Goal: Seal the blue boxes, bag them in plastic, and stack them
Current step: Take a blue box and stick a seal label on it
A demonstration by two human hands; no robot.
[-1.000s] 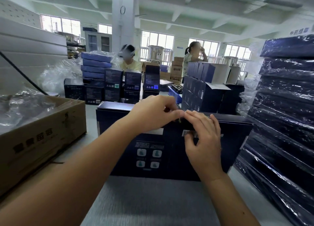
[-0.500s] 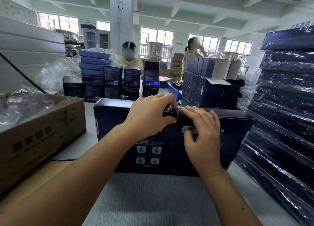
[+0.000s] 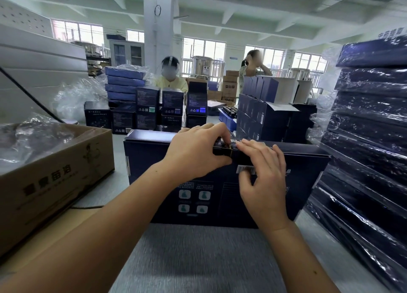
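A large dark blue box point(image 3: 152, 162) stands on its long edge on the grey table point(image 3: 198, 259), printed face toward me. My left hand point(image 3: 196, 151) grips its top edge, fingers curled over the top and thumb on the front, beside a small seal sticker point(image 3: 226, 149). My right hand point(image 3: 262, 178) lies just right of the sticker, straight fingers pressing on the top edge and the thumb against the front near the barcode. A tall stack of blue boxes wrapped in plastic point(image 3: 370, 138) stands at the right.
An open cardboard carton point(image 3: 55, 182) holding clear plastic bags point(image 3: 28, 138) sits at the left. Several smaller dark boxes point(image 3: 149, 107) crowd the far side of the table. Two people point(image 3: 170, 76) work behind them. Grey boards lean at the far left.
My left hand has curled down over the box's top edge, with the thumb now on the front. My right hand's fingers stay pressed at the edge.
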